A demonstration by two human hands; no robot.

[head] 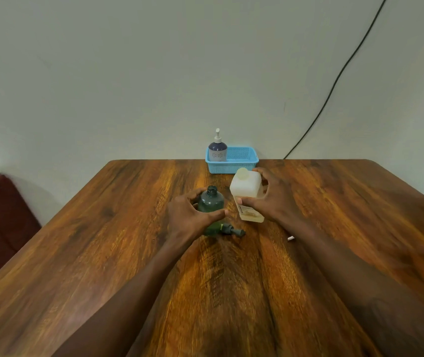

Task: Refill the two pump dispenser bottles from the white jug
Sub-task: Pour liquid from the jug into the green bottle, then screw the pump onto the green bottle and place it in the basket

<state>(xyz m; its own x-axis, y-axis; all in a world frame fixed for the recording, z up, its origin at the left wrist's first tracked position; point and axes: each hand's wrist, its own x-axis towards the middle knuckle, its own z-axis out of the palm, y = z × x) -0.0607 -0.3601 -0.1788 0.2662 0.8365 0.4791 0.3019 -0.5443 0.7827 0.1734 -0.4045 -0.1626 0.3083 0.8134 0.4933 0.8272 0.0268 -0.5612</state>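
On the wooden desk (102,228), the left hand (189,215) wraps around the green bottle (210,204), which stands upright with its neck uncapped. Its dark pump head (232,230) lies on the desk just beside the bottle's base. The right hand (274,197) grips the white jug (245,185), its cap on. Behind, a purple pump bottle (217,149) stands in the blue basket (241,161).
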